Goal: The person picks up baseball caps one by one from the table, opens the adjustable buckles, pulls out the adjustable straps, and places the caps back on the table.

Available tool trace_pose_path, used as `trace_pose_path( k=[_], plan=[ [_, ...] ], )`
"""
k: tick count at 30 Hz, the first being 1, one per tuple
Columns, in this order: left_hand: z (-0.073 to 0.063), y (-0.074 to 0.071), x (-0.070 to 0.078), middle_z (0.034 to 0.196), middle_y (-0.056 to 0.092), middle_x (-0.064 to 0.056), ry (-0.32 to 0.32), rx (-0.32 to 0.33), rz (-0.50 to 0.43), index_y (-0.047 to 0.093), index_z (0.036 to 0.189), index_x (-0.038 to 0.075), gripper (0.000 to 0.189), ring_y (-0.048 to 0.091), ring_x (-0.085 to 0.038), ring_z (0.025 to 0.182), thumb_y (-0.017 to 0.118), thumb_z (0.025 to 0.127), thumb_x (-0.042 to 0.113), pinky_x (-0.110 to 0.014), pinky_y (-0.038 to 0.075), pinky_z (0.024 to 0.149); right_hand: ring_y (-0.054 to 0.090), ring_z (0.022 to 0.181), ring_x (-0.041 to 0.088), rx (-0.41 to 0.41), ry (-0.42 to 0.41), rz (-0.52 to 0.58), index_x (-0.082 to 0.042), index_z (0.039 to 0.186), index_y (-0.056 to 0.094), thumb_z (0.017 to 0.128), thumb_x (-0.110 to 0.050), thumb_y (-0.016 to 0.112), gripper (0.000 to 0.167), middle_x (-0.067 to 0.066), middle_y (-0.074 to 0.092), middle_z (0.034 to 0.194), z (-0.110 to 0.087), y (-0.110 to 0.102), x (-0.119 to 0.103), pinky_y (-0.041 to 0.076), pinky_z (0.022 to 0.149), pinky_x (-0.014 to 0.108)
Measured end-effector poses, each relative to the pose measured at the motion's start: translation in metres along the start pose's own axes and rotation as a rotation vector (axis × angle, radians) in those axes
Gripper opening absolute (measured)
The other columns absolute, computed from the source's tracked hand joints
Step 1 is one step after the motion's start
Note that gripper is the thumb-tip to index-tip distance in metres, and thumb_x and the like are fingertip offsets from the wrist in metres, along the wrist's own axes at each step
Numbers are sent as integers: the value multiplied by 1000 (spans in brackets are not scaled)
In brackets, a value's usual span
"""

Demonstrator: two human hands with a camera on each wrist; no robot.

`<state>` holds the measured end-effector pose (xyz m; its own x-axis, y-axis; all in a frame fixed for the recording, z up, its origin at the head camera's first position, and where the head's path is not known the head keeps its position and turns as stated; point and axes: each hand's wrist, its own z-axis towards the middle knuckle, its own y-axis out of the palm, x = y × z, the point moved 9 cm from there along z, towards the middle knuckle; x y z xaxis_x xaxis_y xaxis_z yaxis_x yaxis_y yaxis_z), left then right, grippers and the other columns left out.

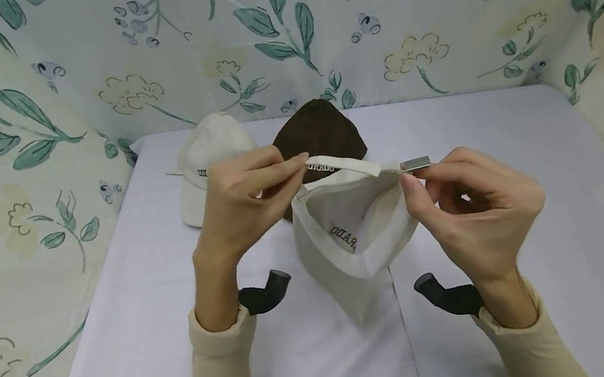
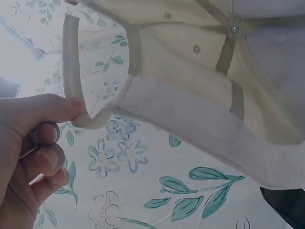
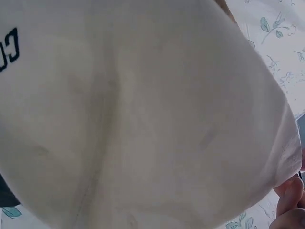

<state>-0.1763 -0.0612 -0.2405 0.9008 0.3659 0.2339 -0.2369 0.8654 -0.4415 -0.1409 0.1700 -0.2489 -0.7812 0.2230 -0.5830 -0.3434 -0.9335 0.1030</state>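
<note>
A white baseball cap (image 1: pixel 323 272) is held up over the table, its inside turned toward me and embroidered letters showing through the crown. My left hand (image 1: pixel 250 191) pinches the white adjusting strap (image 1: pixel 355 164) between thumb and index finger. In the left wrist view, the strap (image 2: pixel 71 57) bends at the thumb, apart from the cap's lower edge. My right hand (image 1: pixel 481 204) pinches the cap's other back corner, beside a silver metal buckle (image 1: pixel 415 164). The cap's crown (image 3: pixel 157 114) fills most of the right wrist view, with only some right fingertips (image 3: pixel 288 200) showing at its edge.
Behind the hands, another white cap (image 1: pixel 215 143) with dark lettering lies at the left, partly hidden by my left hand. A dark brown cap (image 1: pixel 319 131) lies beside it. The white-covered table (image 1: pixel 548 172) meets a leaf-patterned curtain (image 1: pixel 275 38) at the back.
</note>
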Motion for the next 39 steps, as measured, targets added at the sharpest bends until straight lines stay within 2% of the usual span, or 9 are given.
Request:
trace_pose_path(
  k=[2,5,13,21,27,31,35,39],
  plan=[
    [0,-7,-4,59,52,-5,-26,7,-23,83,92,-3,15,39,-12,51,78,81,-12,-20,28,51,33,53,2,-4,2,7,15,60,65,67,10,80,17,0,53,58,1,-1,-2,22,51,13],
    [-1,-13,-4,59,54,-5,-28,16,-53,82,92,-4,16,41,-12,52,78,81,-13,-20,29,52,32,54,2,-32,0,-5,13,60,65,67,8,83,20,1,51,59,0,1,-2,22,51,13],
    [2,-12,0,58,53,-4,-30,24,-90,82,95,-4,16,41,-12,53,78,81,-12,-20,30,53,35,55,3,-67,9,-9,16,72,71,72,6,86,19,1,55,64,-1,1,3,25,51,12],
    [3,-15,-3,58,49,-5,-63,81,-99,82,95,-4,15,41,-12,53,78,82,-12,-16,33,56,36,57,4,-135,30,-28,15,75,69,76,4,85,19,0,54,68,1,3,8,26,51,13],
    [3,-16,-4,59,53,-5,-77,94,-129,82,93,-4,13,43,-11,54,79,82,-10,-16,34,56,36,58,4,-247,68,-51,12,78,69,78,10,81,12,-3,52,71,4,6,14,26,50,15],
    [4,-12,-2,58,52,-4,-78,69,-171,82,92,-4,12,42,-11,55,79,82,-10,-17,34,56,37,57,4,-316,113,-53,12,85,72,79,14,78,9,-4,54,73,8,5,21,26,49,16],
    [5,-7,1,59,52,-4,-71,45,-195,82,92,-4,11,42,-10,56,80,83,-9,-17,34,56,38,56,5,-349,150,-8,14,90,72,81,16,75,9,-3,56,75,11,2,25,26,48,17],
    [4,-6,5,60,52,-4,-68,43,-193,82,92,-3,10,42,-9,56,80,83,-8,-17,34,55,45,58,6,-375,192,92,18,95,69,83,19,72,12,1,62,82,10,-1,29,31,49,17]
  ],
)
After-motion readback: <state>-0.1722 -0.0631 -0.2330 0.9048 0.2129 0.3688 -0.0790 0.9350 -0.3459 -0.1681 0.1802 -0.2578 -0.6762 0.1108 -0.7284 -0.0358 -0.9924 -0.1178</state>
